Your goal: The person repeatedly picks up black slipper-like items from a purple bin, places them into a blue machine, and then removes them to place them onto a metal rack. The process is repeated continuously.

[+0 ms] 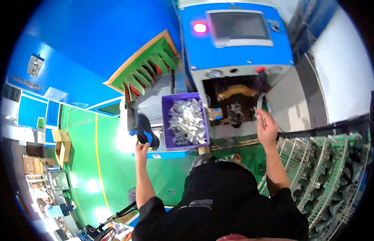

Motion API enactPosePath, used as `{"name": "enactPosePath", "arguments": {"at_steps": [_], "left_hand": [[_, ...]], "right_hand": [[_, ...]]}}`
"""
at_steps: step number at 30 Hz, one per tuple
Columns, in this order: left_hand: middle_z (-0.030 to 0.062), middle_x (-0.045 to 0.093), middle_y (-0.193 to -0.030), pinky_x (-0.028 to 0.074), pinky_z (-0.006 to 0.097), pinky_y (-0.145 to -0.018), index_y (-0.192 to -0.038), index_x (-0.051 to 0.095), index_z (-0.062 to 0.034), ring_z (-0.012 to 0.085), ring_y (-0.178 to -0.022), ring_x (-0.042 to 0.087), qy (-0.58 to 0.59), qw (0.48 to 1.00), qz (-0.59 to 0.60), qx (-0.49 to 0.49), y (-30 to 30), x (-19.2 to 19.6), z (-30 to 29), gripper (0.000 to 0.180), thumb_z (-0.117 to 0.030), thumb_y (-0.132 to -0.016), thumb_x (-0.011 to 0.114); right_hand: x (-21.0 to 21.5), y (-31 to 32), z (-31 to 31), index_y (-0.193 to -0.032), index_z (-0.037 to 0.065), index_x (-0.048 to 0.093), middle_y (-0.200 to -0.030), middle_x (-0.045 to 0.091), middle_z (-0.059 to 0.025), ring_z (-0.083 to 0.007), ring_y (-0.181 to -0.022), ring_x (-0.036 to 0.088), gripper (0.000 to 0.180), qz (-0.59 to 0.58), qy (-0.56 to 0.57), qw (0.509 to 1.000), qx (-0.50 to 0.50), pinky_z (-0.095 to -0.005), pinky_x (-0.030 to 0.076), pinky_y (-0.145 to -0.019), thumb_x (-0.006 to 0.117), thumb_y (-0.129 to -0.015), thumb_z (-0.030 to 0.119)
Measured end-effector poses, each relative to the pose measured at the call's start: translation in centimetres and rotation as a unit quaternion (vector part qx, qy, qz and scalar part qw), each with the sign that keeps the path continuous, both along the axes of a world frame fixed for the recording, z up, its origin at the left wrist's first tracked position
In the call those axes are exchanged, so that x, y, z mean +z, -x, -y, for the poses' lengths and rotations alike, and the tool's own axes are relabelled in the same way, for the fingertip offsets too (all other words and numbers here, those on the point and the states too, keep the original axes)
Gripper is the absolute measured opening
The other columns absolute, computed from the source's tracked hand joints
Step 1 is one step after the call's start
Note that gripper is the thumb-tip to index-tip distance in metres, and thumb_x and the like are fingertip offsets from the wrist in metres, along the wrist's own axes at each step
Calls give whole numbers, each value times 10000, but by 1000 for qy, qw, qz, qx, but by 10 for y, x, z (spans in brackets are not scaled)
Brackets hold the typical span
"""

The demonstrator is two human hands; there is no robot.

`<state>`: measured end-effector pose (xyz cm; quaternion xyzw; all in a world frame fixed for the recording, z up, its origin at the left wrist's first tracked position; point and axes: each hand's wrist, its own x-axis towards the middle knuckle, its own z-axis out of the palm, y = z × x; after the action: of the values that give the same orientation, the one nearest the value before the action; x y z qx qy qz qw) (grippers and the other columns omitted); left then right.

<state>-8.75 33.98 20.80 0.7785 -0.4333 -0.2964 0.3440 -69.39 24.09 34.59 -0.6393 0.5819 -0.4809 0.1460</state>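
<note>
My left hand (142, 148) is closed on the lower end of a black object with blue parts (145, 130), whose kind I cannot make out. To its right stands a purple bin (166, 120) heaped with pale silvery metal parts (187, 120). My right hand (267, 126) is closed round a thin light-grey bar-like piece (259, 105) at the machine's opening; its far end is blurred. Inside the dark opening sit a curved yellowish-brown piece (237, 92) and a metal fixture (236, 114). A small block with a blue face (215, 113) is beside the bin.
Above the opening, a blue machine (235, 56) carries a screen (240, 26) and a lit red lamp (200, 28). Green and red flaps (144, 76) hang from a wooden-edged board at the left. Wire racks (315, 168) full of metal parts stand close on my right.
</note>
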Motion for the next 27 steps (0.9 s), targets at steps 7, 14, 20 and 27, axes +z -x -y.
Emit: {"name": "enactPosePath", "arguments": {"at_steps": [7,14,20,27], "left_hand": [[271,546,-1367,427,549,-1083,-1051,678,-27,456,-1280,513,11,902,430,-28,22,-58,36,222,-99,-843,649],[163,493,-1519,394,428,-1166,-1480,481,-99,347,-1418,449,-127,903,131,-390,-85,-118,241,640,-248,-892,685],[213,712,-1120,522,453,-942,-1194,688,-7,341,-1130,656,-128,955,237,-122,-175,-69,448,549,-169,-706,879],[224,690,-1183,510,501,-931,-1247,650,-25,412,-1112,637,142,946,280,-77,-162,-156,440,545,-384,-847,737]], "right_hand": [[80,-129,153,-1385,-66,564,-1451,565,-232,-415,-1378,508,450,-226,283,932,15,-523,363,-1160,555,-972,112],[28,-148,197,-1361,41,562,-1412,591,-186,-340,-1348,508,573,-355,349,861,-110,-502,304,-1150,204,-1099,404],[31,-127,188,-1403,30,473,-1434,533,-204,-369,-1337,510,589,-445,338,822,-107,-528,405,-1118,186,-1107,451],[25,-128,191,-1368,38,480,-1378,542,-223,-384,-1279,532,608,-462,351,806,-117,-557,432,-1083,176,-1096,489]]}}
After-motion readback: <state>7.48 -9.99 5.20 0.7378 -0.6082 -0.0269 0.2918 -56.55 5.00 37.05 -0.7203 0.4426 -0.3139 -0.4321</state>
